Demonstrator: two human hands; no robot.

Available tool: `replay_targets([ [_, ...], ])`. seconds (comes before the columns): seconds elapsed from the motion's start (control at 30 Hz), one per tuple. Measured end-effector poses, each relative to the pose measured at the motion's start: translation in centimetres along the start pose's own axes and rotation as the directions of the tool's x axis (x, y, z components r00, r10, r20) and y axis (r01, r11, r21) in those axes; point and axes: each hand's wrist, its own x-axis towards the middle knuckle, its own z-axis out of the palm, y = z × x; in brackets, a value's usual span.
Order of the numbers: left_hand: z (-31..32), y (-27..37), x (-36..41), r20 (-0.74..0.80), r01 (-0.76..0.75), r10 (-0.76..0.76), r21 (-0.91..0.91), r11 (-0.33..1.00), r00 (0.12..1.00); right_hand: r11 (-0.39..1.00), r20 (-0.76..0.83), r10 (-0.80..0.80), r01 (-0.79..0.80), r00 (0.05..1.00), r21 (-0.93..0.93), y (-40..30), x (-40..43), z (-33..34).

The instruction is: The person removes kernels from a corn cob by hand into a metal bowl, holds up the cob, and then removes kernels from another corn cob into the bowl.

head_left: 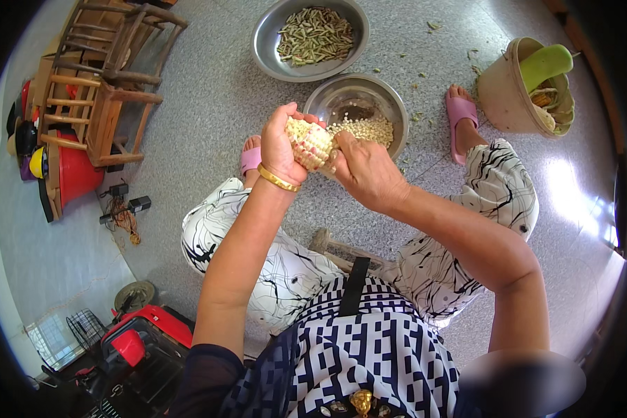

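My left hand (281, 146), with a gold bracelet at the wrist, cups an ear of corn (309, 143) with pale kernels, some of them reddish. The fingers of my right hand (373, 172) are curled around the ear's lower right end, the thumb pressed against it. Part of that end is hidden by the hand. Both hands are above the near side of a steel bowl (403, 123). Loose pale kernels (368, 130) are heaped in the bowl, mostly towards its near right side.
Beyond the bowl, a larger metal basin (264, 44) contains green-brown pods (316, 36). A beige bucket (501, 94) at right holds a green gourd (546, 65) and corn. Wooden chairs (117, 117), a red tub (78, 172) and a red-and-black scooter (151, 334) stand at left.
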Motion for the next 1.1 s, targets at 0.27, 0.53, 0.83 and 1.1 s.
replay_targets([
  [0.27,0.0,0.7,-0.1,-0.007,0.022,-0.022,-0.006,1.0,1.0,0.994,0.069,-0.089,0.093,0.994,-0.058,0.1,0.5,-0.9],
  [0.53,0.1,0.1,0.0,-0.017,-0.01,0.01,-0.01,1.0,1.0,0.999,-0.033,0.003,-0.004,0.999,-0.043,0.2,0.5,-0.4],
  [0.83,0.6,1.0,-0.4,-0.013,-0.072,0.072,-0.011,0.997,0.997,0.953,0.073,0.147,-0.161,0.986,0.256,0.2,0.8,-1.0],
  [1.1,0.8,0.9,-0.6,0.044,-0.152,0.151,0.011,0.988,0.987,0.974,0.022,0.07,-0.073,0.997,0.214,-0.2,0.7,-0.5],
])
